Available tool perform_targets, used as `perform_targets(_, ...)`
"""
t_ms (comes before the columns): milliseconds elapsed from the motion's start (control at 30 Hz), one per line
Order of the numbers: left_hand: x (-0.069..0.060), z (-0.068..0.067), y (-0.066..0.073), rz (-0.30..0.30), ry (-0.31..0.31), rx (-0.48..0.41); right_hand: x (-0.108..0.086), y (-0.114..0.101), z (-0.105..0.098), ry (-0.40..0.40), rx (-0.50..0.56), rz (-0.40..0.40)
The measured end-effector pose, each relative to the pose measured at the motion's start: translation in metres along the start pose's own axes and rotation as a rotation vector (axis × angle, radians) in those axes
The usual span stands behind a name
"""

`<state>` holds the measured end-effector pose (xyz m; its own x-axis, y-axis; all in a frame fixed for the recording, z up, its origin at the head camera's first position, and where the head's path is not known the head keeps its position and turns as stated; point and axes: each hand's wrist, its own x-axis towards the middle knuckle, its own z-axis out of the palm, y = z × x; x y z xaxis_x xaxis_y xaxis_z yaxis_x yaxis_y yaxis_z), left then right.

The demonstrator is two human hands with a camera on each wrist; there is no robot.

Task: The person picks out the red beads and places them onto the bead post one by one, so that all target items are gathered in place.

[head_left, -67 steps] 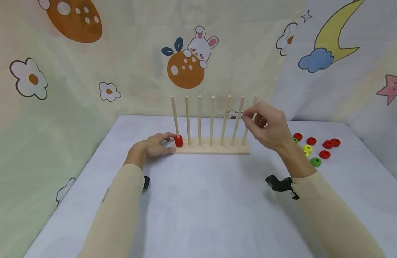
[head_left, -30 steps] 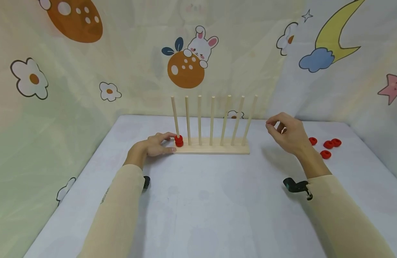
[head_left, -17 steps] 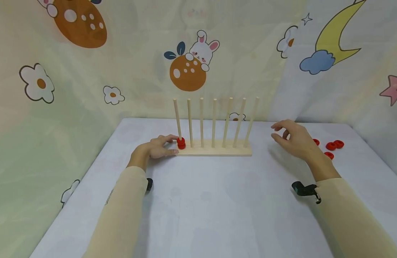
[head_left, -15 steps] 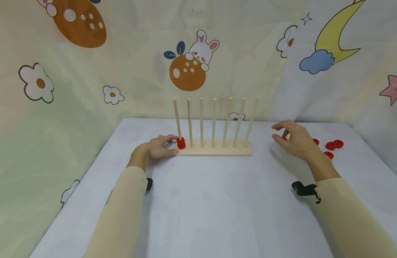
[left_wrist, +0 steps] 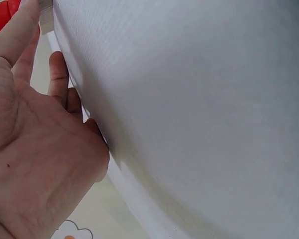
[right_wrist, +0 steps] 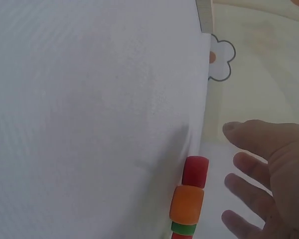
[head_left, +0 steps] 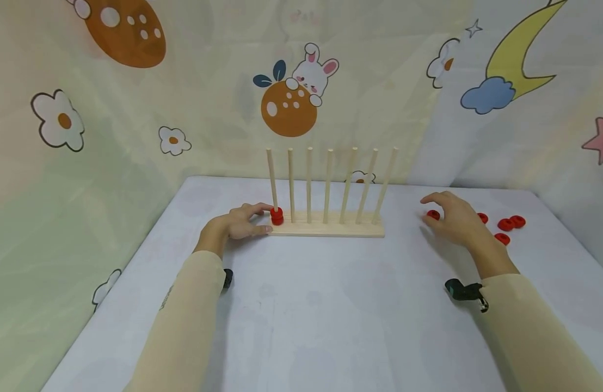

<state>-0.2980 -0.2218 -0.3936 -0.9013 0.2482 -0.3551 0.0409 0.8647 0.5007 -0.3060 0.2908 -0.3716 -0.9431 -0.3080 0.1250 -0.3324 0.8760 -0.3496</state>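
A wooden rack [head_left: 326, 230] with a row of upright pegs stands near the table's back edge. Red beads [head_left: 277, 216] sit low on its leftmost peg. My left hand [head_left: 235, 223] grips the rack's left end, thumb in front and index finger beside the beads; in the left wrist view the hand [left_wrist: 45, 144] partly covers them. To the right of the rack, my right hand [head_left: 455, 220] is spread, with a red bead [head_left: 433, 214] visible by its thumb. The right wrist view shows the hand [right_wrist: 279, 179] apart from a red bead [right_wrist: 195, 172] and an orange bead [right_wrist: 187, 205].
Several loose red beads [head_left: 505, 224] lie on the table right of my right hand. A green bead [right_wrist: 183, 229] shows in the right wrist view. Behind the table [head_left: 311, 316] hangs a printed cloth [head_left: 208, 71].
My right hand has moved from the rightmost pegs out to the right, and its thumb and index finger have parted. It now hides the green and yellow beads. My left hand stays on the rack.
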Motion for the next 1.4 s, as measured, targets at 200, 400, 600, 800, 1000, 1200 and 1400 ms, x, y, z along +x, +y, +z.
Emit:
perform_targets(200,-0.0009,-0.0004,0.0012,-0.001,0.006,0.012,0.0021,0.0034,0.001,-0.049,-0.025,0.025)
perform_targets(400,0.0005,-0.0006,0.0021,0.003,-0.001,0.016,0.0039,0.0045,0.0014,-0.109,-0.032,0.071)
perform_targets(600,0.0007,-0.0023,0.0035,0.009,0.002,0.01,0.0041,0.0033,0.0014,-0.143,-0.039,0.092)
perform_targets(800,0.0014,-0.0022,0.0035,0.019,0.003,0.021,0.0019,0.0036,0.0041,-0.147,-0.035,0.083)
perform_targets(1000,0.0021,-0.0009,0.0018,0.011,-0.001,0.014,0.0,0.0046,0.0055,-0.124,-0.031,0.04)
perform_targets(1200,0.0008,-0.0012,0.0032,-0.002,-0.003,0.002,-0.0009,0.0051,0.0071,-0.044,-0.01,-0.006)
perform_targets(1400,-0.0013,-0.0013,0.0046,-0.007,-0.006,0.004,-0.0023,0.0012,0.0078,0.035,0.003,-0.061)
